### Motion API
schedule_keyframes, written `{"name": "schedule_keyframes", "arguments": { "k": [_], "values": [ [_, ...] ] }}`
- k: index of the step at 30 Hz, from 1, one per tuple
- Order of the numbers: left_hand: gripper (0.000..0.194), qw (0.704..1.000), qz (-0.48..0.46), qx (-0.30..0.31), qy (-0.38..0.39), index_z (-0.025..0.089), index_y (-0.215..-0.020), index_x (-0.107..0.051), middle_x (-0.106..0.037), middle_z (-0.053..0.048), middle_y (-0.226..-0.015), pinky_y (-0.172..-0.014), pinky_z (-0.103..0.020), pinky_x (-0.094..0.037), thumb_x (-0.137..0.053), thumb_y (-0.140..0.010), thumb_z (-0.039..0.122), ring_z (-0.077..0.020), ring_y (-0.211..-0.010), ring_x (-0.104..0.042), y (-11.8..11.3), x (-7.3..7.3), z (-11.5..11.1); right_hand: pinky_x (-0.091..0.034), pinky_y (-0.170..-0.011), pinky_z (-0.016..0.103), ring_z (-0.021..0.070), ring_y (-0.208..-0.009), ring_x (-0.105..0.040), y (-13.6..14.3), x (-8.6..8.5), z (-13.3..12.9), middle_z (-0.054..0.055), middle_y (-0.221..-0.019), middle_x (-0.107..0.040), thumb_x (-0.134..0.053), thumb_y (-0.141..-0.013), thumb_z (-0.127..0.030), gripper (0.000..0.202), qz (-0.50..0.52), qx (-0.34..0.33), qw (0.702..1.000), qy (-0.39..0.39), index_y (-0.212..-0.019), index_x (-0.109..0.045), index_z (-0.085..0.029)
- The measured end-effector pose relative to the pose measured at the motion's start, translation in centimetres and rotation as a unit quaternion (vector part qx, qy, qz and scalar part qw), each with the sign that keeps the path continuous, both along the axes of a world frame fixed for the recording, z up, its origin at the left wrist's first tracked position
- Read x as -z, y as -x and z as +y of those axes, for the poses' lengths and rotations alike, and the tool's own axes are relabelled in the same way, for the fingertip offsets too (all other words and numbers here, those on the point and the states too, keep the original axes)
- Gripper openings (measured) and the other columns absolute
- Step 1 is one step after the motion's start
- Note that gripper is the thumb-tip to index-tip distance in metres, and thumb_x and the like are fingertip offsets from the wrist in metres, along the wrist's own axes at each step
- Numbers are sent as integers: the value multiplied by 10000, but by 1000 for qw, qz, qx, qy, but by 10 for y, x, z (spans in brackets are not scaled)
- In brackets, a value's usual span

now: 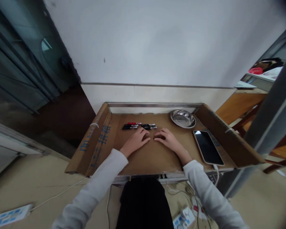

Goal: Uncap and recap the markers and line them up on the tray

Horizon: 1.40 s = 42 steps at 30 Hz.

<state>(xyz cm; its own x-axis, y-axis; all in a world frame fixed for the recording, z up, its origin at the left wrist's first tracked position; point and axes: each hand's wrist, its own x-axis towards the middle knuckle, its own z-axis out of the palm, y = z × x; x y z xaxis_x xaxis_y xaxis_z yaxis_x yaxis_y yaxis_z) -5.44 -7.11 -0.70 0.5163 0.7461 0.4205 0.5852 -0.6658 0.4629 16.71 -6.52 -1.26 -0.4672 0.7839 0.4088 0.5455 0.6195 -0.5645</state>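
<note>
Under my remote view: left hand (139,139), loosely open, fingers bent, over the tray (154,160). Right hand (167,139), likewise, at three o'clock from it. Pens (131,125), one red, others black, flat, at my left hand's twelve o'clock. Dish (183,119), metal, at my right hand's one o'clock. Phone (208,148), cabled, at its three.

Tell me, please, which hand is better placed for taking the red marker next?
Probably the left hand: it looks empty and is nearer to the red marker, which lies ahead of it. The right hand also looks empty, but is farther right.
</note>
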Motion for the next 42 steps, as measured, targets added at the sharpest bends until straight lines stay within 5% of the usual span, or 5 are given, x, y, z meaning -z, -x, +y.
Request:
{"name": "schedule_keyframes", "arguments": {
  "k": [12, 19, 27, 36, 42],
  "values": [
    [160, 996, 15, -75, -50, 185, -935, -552, -509, -46, -946, -893, -340, -429, -397, -896, 188, -170, -931, -521, -11, 13, 18, -427, -869, 360, 197, -939, -538, 17, 12, 22, 61, -964, -578, -428, -893, -278, 214, 42, 22, 999, -9, -983, -621, -256],
    [174, 993, -8, -102, -63, 196, -1010, -535, -499, -63, -1008, -927, -355, -409, -412, -888, 205, -192, -1035, -499, -5, 6, 10, -439, -852, 359, 201, -923, -534, 15, 10, 17, 60, -937, -553, -416, -892, -264, 210, 36, 55, 997, -31, -992, -600, -247],
    [238, 941, 62, -326, -62, 148, -1060, -514, -539, -120, -1022, -821, -406, -416, -463, -830, 172, -267, -967, -505, 39, 4, -14, -438, -825, 364, 211, -901, -529, 11, 3, 3, 73, -928, -552, -384, -886, -228, 231, 48, 89, 994, -30, -1006, -582, -229],
    [348, 934, 71, -338, -94, 168, -1185, -470, -506, -140, -1151, -839, -403, -400, -451, -839, 205, -273, -1019, -494, 41, 8, -18, -423, -833, 354, 208, -908, -527, 13, 5, 1, 70, -918, -550, -368, -855, -152, 250, 40, 84, 995, -41, -967, -581, -221],
    [211, 928, 107, -349, -69, 180, -1041, -531, -549, -116, -1029, -787, -402, -397, -452, -854, 235, -275, -950, -498, 37, 9, -23, -425, -829, 356, 205, -901, -527, 12, 6, 2, 72, -924, -548, -362, -854, -150, 251, 50, 91, 994, -31, -956, -582, -214]
  ]
}}
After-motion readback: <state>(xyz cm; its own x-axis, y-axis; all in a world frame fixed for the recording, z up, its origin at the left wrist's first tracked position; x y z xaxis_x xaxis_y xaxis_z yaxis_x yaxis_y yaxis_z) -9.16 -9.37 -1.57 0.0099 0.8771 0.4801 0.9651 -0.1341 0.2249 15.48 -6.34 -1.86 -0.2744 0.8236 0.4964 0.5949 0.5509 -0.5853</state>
